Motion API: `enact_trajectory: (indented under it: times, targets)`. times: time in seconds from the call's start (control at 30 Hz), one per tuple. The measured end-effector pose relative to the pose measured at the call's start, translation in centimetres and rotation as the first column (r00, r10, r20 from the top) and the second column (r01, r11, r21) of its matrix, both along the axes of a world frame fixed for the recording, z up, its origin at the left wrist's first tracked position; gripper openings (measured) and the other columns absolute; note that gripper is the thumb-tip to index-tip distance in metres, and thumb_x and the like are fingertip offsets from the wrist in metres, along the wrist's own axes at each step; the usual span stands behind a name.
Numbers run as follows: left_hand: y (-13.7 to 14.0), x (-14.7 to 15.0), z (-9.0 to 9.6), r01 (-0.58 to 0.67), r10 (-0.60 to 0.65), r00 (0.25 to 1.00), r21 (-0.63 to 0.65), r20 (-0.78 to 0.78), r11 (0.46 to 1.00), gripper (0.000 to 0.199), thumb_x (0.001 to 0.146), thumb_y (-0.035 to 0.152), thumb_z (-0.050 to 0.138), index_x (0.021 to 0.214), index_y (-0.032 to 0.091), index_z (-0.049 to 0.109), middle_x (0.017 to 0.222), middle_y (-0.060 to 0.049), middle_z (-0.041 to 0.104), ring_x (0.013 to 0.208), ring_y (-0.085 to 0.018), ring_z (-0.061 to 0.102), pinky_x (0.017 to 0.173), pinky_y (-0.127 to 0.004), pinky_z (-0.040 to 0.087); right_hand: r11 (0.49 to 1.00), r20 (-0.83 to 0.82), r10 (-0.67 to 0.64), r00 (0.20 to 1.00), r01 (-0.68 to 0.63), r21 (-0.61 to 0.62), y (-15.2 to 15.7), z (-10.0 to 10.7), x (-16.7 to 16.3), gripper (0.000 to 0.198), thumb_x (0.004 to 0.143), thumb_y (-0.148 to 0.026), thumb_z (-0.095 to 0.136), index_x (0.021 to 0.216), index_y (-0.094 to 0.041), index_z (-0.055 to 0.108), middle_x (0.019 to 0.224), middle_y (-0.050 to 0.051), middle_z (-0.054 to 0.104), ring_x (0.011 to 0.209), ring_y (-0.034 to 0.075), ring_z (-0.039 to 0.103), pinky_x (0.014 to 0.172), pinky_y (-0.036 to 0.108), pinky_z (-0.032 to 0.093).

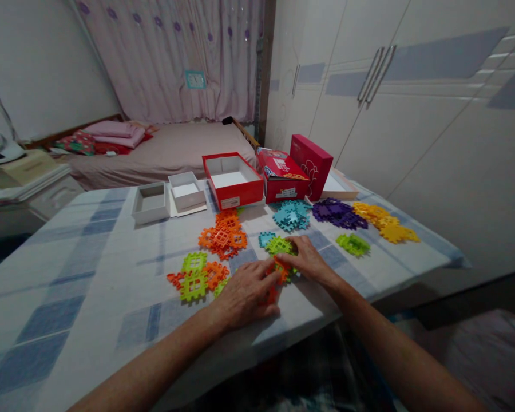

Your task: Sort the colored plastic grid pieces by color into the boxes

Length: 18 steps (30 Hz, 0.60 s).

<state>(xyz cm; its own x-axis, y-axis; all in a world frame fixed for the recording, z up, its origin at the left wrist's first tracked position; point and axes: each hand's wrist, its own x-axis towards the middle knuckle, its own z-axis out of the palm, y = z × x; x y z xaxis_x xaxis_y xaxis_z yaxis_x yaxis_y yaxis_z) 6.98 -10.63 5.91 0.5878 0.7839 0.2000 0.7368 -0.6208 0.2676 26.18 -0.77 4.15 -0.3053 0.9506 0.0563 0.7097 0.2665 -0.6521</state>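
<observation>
Near the table's front edge, my left hand is curled over an orange interlocking building piece, which shows between its thumb and fingers. My right hand has its thumb and fingers bent on a green interlocking building piece; part of that piece is covered. More orange and green bits show between the two hands. A single light-blue piece lies just behind. Left of my left hand, loose green pieces and orange pieces lie on the cloth.
Behind lie piles of orange, light-blue, purple and yellow pieces, plus a small green stack. An open red box, red cartons and grey-white trays line the far edge. A wardrobe stands right.
</observation>
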Motion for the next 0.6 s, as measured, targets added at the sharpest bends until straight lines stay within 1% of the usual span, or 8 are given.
enact_trajectory:
  times: [0.13,0.23,0.27,0.33,0.37,0.43,0.53,0.6]
  targets:
    - [0.6,0.8,-1.2,-0.134,0.133,0.991,0.044,0.024,0.99,0.038,0.074,0.029,0.07,0.108,0.022,0.054,0.145,-0.014,0.043,0.119,-0.03,0.054,0.095,-0.046,0.048,0.999,-0.051,-0.013,0.999,0.015,0.043,0.2,-0.4,-0.6,0.032,0.076,-0.043,0.058,0.095,-0.017,0.056,0.096,0.005,0.054,0.091,0.02,0.052,0.083,0.034,0.043]
    - [1.2,1.1,-1.5,-0.243,0.243,0.97,0.025,0.006,0.97,0.034,0.074,0.033,0.07,0.1,0.02,0.055,0.142,-0.017,0.044,0.114,-0.031,0.057,0.09,-0.045,0.05,0.998,-0.078,-0.01,0.997,0.015,0.057,0.0,-0.6,-1.0,0.017,0.081,-0.035,0.048,0.086,-0.019,0.052,0.087,0.002,0.055,0.083,0.017,0.052,0.078,0.031,0.041]
    - [1.4,1.2,-1.5,-0.271,0.271,0.963,0.019,0.001,0.963,0.034,0.074,0.034,0.07,0.1,0.019,0.054,0.137,-0.017,0.049,0.112,-0.031,0.058,0.089,-0.045,0.051,0.998,-0.091,-0.017,0.996,0.023,0.061,0.0,-0.7,-1.1,0.016,0.081,-0.034,0.046,0.085,-0.02,0.051,0.086,0.002,0.056,0.082,0.017,0.052,0.078,0.031,0.041]
    - [1.8,1.6,-1.4,-0.316,0.316,0.949,0.021,-0.004,0.948,0.031,0.075,0.033,0.067,0.098,0.019,0.054,0.12,-0.016,0.059,0.105,-0.031,0.06,0.085,-0.044,0.051,0.998,-0.129,-0.027,0.991,0.035,0.054,0.1,-0.7,-1.1,0.017,0.081,-0.035,0.045,0.086,-0.02,0.052,0.086,0.002,0.057,0.082,0.017,0.053,0.078,0.031,0.04]
    - [2.0,1.8,-1.4,-0.341,0.341,0.94,0.028,-0.005,0.94,0.027,0.075,0.031,0.065,0.097,0.019,0.053,0.11,-0.014,0.062,0.1,-0.03,0.061,0.082,-0.043,0.051,0.999,-0.151,-0.025,0.988,0.032,0.04,0.1,-0.7,-1.0,0.018,0.081,-0.035,0.045,0.086,-0.02,0.052,0.086,0.002,0.057,0.082,0.017,0.053,0.077,0.03,0.04]
    - [2.3,2.0,-1.3,-0.386,0.386,0.922,0.044,-0.005,0.922,0.02,0.076,0.026,0.062,0.093,0.02,0.052,0.096,-0.011,0.063,0.092,-0.028,0.062,0.076,-0.041,0.05,1.0,-0.195,-0.022,0.981,0.022,-0.004,0.4,-0.4,-0.6,0.019,0.08,-0.037,0.046,0.084,-0.019,0.054,0.082,0.001,0.057,0.078,0.016,0.053,0.072,0.029,0.04]
    - [2.5,1.5,-0.9,-0.429,0.428,0.903,0.06,0.03,0.901,0.014,0.079,0.022,0.056,0.091,0.022,0.05,0.09,-0.007,0.062,0.084,-0.023,0.061,0.069,-0.035,0.048,0.996,-0.253,-0.007,0.967,-0.017,-0.092,0.5,0.2,0.3,0.021,0.08,-0.039,0.047,0.08,-0.019,0.054,0.072,-0.002,0.054,0.069,0.015,0.049,0.063,0.027,0.039]
    - [2.8,0.6,-0.4,-0.463,0.457,0.886,0.093,0.077,0.882,0.013,0.081,0.023,0.055,0.093,0.023,0.05,0.09,-0.005,0.061,0.083,-0.022,0.061,0.069,-0.033,0.048,0.989,-0.276,0.022,0.961,-0.06,-0.132,0.4,0.8,0.8,0.022,0.081,-0.04,0.047,0.078,-0.019,0.053,0.07,-0.002,0.052,0.067,0.014,0.048,0.061,0.026,0.038]
